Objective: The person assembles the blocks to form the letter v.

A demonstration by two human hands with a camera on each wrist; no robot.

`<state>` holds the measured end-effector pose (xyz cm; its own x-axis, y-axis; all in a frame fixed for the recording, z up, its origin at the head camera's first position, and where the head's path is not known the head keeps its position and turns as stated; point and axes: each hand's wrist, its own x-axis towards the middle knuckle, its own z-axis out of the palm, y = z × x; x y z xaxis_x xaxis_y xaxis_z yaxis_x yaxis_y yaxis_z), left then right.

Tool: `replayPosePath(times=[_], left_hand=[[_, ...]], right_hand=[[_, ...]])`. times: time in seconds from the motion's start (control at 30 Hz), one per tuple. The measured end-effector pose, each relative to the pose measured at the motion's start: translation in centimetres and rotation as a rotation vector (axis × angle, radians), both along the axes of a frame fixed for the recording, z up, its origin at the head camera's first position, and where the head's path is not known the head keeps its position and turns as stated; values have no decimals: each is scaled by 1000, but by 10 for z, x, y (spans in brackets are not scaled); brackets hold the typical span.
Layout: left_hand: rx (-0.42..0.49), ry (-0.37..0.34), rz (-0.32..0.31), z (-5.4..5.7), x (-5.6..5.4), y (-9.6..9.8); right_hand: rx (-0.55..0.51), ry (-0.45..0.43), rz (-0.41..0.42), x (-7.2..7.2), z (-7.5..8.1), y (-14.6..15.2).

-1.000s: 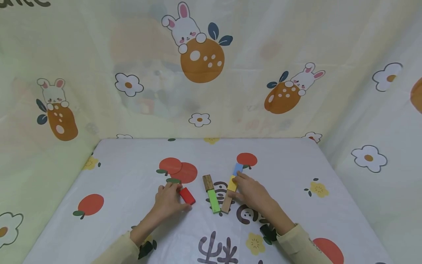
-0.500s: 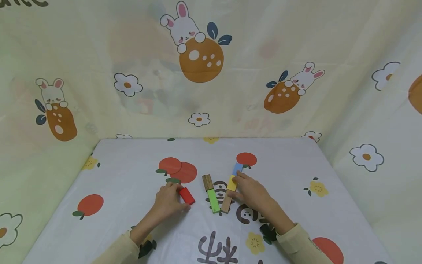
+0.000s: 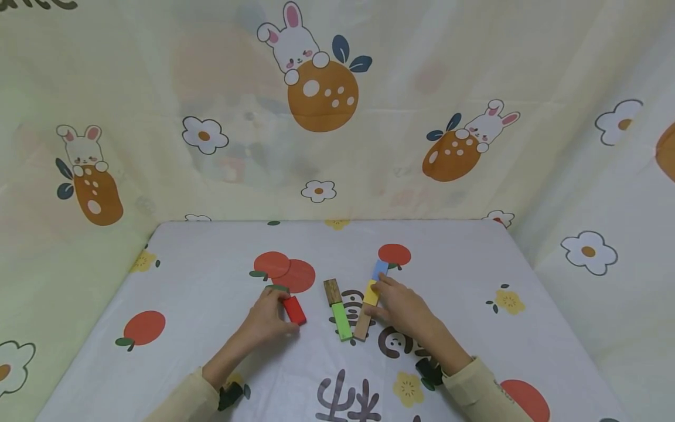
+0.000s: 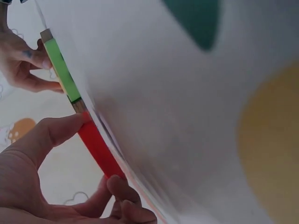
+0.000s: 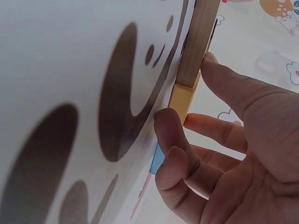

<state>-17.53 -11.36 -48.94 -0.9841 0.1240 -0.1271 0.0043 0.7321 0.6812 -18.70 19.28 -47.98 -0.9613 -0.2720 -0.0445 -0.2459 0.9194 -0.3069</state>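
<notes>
My left hand (image 3: 266, 316) pinches a red block (image 3: 295, 310) end to end, thumb at one end and fingertips at the other; the left wrist view shows this red block (image 4: 100, 147) close up. I cannot tell if it touches the table. My right hand (image 3: 406, 308) rests with thumb and fingertips on a slanted row: tan block (image 3: 362, 325), yellow block (image 3: 371, 293), blue block (image 3: 380, 270). In the right wrist view the thumb touches the tan block (image 5: 198, 46), and fingers lie against the yellow block (image 5: 181, 100). Fingers partly hide the blue block (image 5: 158, 158).
Between the hands, a dark brown block (image 3: 332, 292) and a green block (image 3: 341, 322) lie end to end, the green one's near end close to the tan block's. A printed white cloth (image 3: 453, 252) covers the table, with patterned curtains (image 3: 369, 158) behind and beside it.
My left hand has drawn the red block slightly left, away from the brown and green blocks, and turned it a little. The right hand and its row stay put.
</notes>
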Motion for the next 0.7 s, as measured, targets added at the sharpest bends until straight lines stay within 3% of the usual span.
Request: replayPosePath(times=[0.23, 0.7], left_hand=[[76, 9, -12, -3, -11, -7], [273, -103, -5, -3, -33, -22]], right_hand=[[-10, 0, -5, 0, -1, 0], [-10, -12, -12, 0, -1, 0]])
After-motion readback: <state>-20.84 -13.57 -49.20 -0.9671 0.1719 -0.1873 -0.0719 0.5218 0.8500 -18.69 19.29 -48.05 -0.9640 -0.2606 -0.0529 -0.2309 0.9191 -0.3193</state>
